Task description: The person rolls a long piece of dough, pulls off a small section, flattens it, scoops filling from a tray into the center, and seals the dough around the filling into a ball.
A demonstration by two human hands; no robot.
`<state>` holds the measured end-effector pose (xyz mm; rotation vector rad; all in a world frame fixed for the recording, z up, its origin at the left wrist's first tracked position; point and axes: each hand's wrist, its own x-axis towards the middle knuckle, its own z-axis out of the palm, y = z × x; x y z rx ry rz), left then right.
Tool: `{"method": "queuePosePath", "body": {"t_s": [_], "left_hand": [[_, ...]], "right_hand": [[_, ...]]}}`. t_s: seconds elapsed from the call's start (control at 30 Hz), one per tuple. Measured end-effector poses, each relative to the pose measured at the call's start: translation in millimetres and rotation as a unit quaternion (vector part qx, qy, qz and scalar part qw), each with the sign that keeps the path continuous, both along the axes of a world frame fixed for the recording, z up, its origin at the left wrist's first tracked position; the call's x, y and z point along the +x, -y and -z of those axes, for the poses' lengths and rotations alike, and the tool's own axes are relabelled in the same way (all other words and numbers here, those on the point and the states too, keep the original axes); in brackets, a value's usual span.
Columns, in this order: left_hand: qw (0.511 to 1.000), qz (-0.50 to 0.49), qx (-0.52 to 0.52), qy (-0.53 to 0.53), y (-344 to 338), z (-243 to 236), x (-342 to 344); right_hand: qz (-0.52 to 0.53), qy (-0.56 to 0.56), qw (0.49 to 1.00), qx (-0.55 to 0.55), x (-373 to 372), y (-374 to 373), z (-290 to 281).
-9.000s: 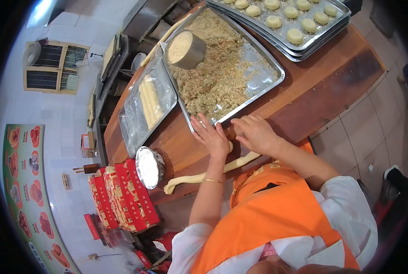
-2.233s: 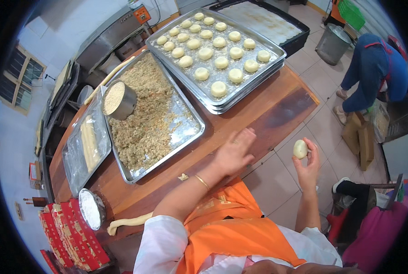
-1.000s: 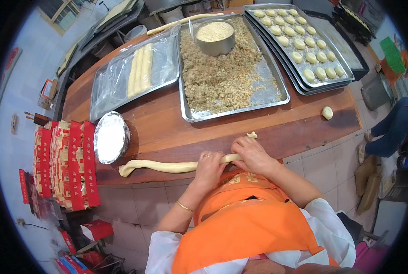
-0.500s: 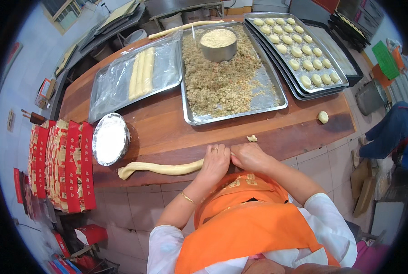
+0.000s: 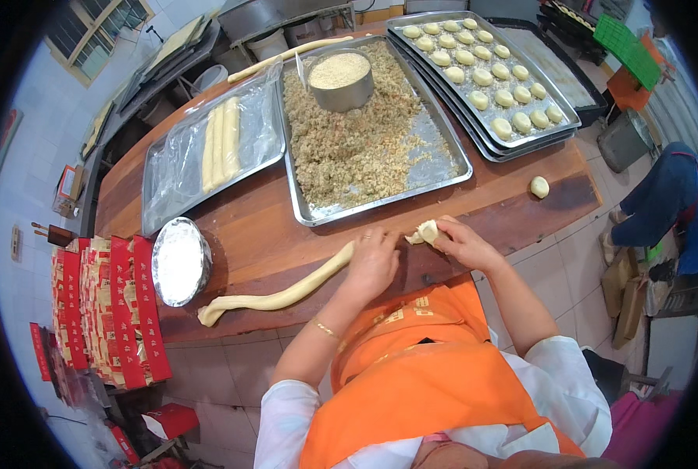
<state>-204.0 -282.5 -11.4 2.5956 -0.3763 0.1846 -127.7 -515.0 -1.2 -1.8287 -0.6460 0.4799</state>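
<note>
A long rope of pale dough [image 5: 286,293] lies along the near edge of the wooden table. My left hand [image 5: 374,259] is closed around its right end, the palm facing down. Just to the right, my right hand [image 5: 467,245] pinches a torn lump of dough [image 5: 427,231] between thumb and fingers, at or just above the tabletop. A gap separates the lump from the rope. A round dough ball [image 5: 539,187] sits alone near the table's right end.
Beyond my hands stands a tray of crumbly filling [image 5: 341,156] with a metal bowl of grains [image 5: 341,82] in it. Left of it, a plastic-lined tray [image 5: 169,172] holds dough ropes. Stacked trays [image 5: 513,142] bear dough rounds. A white-topped bowl [image 5: 182,262] stands front left.
My right hand has moved right and away from my left hand, and now has a dough lump in it. My left hand has shifted slightly forward with the rope's end.
</note>
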Motion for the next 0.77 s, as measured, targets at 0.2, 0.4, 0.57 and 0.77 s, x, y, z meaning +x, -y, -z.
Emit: {"method": "queuePosePath", "body": {"t_s": [0.2,0.4,0.57,0.77], "left_hand": [[0.994,0.011,-0.062,0.084,36,36,20],[0.975,-0.118,-0.189,0.021,15,1,-10],[0.982,-0.009,-0.154,0.111,41,5,-5],[0.977,0.121,0.068,0.161,34,37,-9]], "right_hand": [[0.117,-0.157,0.978,0.068,-16,7,12],[0.105,0.150,0.978,-0.100,-24,-12,16],[0.093,0.185,0.970,-0.126,-15,0,17],[0.226,0.209,0.950,-0.059,-19,30,7]]}}
